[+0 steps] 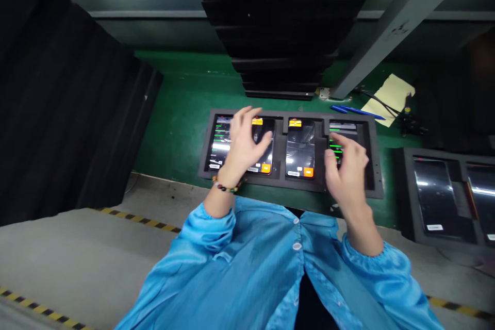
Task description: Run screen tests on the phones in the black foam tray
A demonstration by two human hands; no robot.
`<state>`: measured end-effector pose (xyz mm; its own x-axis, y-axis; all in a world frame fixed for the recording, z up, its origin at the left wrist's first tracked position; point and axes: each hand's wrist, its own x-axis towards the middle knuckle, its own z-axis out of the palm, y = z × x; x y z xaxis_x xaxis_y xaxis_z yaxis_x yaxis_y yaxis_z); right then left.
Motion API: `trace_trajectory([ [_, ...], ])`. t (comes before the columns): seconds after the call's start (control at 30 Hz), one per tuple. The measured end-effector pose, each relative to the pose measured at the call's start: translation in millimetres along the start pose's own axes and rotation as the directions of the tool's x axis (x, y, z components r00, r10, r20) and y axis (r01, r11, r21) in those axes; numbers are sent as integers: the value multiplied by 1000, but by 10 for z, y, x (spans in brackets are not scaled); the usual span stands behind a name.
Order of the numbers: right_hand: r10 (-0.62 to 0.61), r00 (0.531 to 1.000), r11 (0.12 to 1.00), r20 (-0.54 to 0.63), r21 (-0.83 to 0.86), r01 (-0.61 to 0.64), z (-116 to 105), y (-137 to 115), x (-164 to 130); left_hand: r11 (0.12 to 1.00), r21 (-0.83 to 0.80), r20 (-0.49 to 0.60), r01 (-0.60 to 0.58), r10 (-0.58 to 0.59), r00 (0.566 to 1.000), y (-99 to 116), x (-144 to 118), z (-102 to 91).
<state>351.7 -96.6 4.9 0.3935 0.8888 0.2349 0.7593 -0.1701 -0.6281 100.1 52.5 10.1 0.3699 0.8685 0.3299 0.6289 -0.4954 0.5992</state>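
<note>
Left grip point(245, 144), right grip point(348, 171), contact unclear, four phones point(300, 147) in one tray point(280, 162)

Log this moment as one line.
tray: four phones, screens lit | left hand: open, above two leftmost phones | right hand: over tray's rightmost phone, contact unclear | pens: near tray

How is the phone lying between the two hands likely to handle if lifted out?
The phone would probably stay rigid, being a flat slab. Its glossy screen catches reflections, so it may be slippery. Lying flat in a slot of the dark tray, it seems unlikely to roll.
</note>
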Motion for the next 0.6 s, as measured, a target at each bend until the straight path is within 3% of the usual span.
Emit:
trace_trajectory([
  [0.13,-106,991,994,-79,-26,104,-316,362,-126,986,140,-144,88,-68,987,-380,-326,-556],
  [0.23,-212,976,976,-45,-48,210,-404,427,-226,977,213,-60,25,-12,998,-504,-585,-800],
  [0.4,-299,946,950,124,-55,308,-390,265,-320,966,224,183,-131,90,979,-359,-789,-800],
  [0.6,-253,964,963,82,-78,259,-463,293,-319,964,225,210,-145,97,973,-291,-752,-718],
])
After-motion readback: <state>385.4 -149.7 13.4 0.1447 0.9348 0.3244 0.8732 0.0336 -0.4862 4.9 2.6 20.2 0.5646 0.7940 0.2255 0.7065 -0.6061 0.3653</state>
